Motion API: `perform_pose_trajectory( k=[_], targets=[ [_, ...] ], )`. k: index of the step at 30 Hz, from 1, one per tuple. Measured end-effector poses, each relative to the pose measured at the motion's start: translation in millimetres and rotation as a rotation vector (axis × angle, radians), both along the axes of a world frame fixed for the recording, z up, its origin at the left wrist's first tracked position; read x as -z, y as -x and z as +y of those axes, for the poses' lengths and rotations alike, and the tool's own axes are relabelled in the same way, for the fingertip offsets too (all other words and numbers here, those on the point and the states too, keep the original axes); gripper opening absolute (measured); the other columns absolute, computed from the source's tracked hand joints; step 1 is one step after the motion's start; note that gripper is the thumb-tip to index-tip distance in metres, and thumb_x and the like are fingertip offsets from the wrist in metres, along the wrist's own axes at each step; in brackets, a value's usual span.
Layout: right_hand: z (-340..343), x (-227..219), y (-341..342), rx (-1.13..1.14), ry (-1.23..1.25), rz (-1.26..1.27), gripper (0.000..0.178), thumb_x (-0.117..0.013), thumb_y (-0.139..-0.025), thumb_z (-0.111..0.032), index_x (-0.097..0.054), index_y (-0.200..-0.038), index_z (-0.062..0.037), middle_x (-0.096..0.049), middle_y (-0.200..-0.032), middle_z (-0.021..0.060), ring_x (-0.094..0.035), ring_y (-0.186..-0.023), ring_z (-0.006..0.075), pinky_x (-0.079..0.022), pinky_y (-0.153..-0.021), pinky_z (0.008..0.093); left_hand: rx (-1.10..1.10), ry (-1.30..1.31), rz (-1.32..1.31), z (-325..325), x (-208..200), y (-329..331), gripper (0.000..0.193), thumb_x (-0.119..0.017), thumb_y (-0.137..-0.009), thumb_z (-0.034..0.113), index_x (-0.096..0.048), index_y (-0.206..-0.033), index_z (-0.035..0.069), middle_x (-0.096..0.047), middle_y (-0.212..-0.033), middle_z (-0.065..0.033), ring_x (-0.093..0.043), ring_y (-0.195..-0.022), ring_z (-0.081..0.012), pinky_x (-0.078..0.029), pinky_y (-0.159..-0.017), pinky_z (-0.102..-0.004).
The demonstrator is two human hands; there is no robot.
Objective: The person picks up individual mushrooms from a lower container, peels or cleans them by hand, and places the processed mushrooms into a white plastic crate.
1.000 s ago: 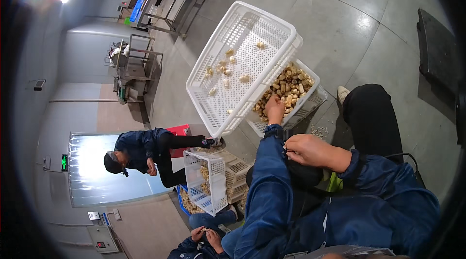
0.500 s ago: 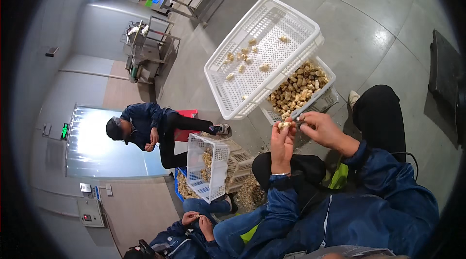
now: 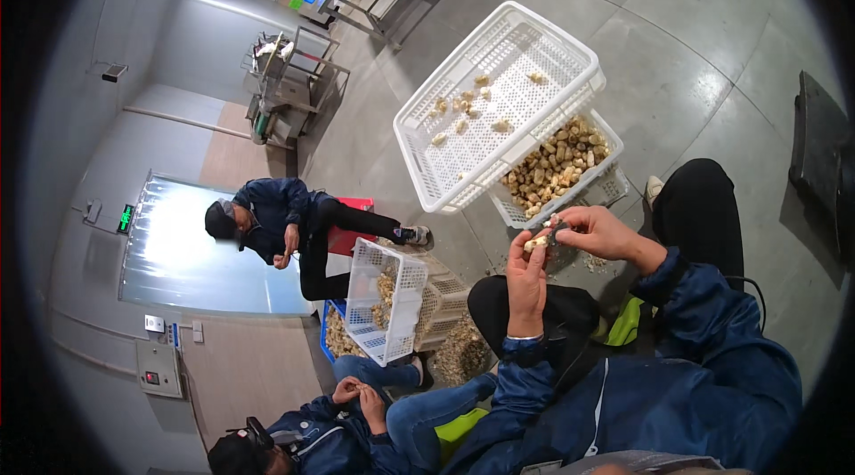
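Observation:
Between the fingertips of my left hand (image 3: 527,292) is a small cream-coloured chunk (image 3: 536,243), its exact kind unclear. My right hand (image 3: 607,235) is closed on a small dark tool (image 3: 557,232), partly hidden by the fingers, with its tip against or very near the chunk. Just beyond my hands, a lower white crate (image 3: 614,141) holds many brown-and-cream chunks (image 3: 557,163) of a similar look. A shallower white perforated crate (image 3: 512,30) rests across it, tilted, with several pale chunks (image 3: 463,105) scattered inside.
At left, a white crate (image 3: 414,301) stands by a blue bin (image 3: 326,337) and a heap of scraps (image 3: 460,352). A co-worker (image 3: 267,212) sits beyond it on a red stool (image 3: 361,205); another (image 3: 334,430) sits close on my left. A dark flat object (image 3: 819,163) lies far right.
My view has shifted slightly, so the crates appear a little further right. My hands stay together at the chunk, with the dark tool now showing more plainly.

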State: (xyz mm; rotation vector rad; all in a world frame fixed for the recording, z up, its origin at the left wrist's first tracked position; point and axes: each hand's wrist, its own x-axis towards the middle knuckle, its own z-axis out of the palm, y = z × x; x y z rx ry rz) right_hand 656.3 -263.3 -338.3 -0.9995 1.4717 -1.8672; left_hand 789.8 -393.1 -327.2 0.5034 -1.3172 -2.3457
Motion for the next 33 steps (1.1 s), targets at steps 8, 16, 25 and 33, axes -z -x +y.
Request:
perform_pose_trajectory(
  k=[8,16,25,33],
  targets=[
    [8.0,-6.1,3.3,-0.042,-0.005,-0.102,0.024,-0.061,-0.09,-0.017,-0.068,-0.102,0.0024,-0.067,-0.092,0.0036,-0.059,-0.084,0.0095,-0.048,-0.076,0.0272,0.01,-0.03,0.057,2.9,10.4,3.0,0.021,-0.058,-0.094,0.006,-0.055,-0.115,0.005,-0.061,-0.119,-0.0144,-0.06,-0.107,-0.0216,-0.051,-0.093,-0.032],
    [10.4,-18.3,1.5,-0.016,-0.02,-0.007,0.024,-0.061,-0.09,-0.016,-0.069,-0.103,0.0025,-0.068,-0.085,0.0008,-0.058,-0.078,0.0064,-0.048,-0.072,0.024,-0.03,-0.054,0.026,7.9,-1.1,6.8,0.018,-0.058,-0.095,0.007,-0.055,-0.112,0.004,-0.063,-0.115,-0.0124,-0.061,-0.101,-0.0171,-0.051,-0.09,-0.0282],
    [8.9,-14.8,8.2,-0.104,-0.143,-0.275,0.023,-0.063,-0.089,-0.02,-0.069,-0.1,0.0003,-0.065,-0.097,0.0079,-0.059,-0.08,0.0112,-0.047,-0.07,0.0271,-0.086,-0.059,0.008,8.0,9.6,5.7,0.015,-0.058,-0.095,0.011,-0.057,-0.109,0.004,-0.064,-0.105,-0.0057,-0.061,-0.092,-0.0127,-0.05,-0.083,-0.0249],
    [6.5,-14.6,-4.5,0.063,-0.001,0.174,0.023,-0.063,-0.089,-0.019,-0.069,-0.098,0.0016,-0.064,-0.082,0.0,-0.055,-0.074,0.0058,-0.046,-0.066,0.0248,-0.052,-0.089,-0.008,7.6,9.5,4.8,0.014,-0.057,-0.097,0.02,-0.056,-0.103,0.007,-0.062,-0.097,-0.0024,-0.057,-0.085,-0.0101,-0.048,-0.074,-0.024]
  ],
)
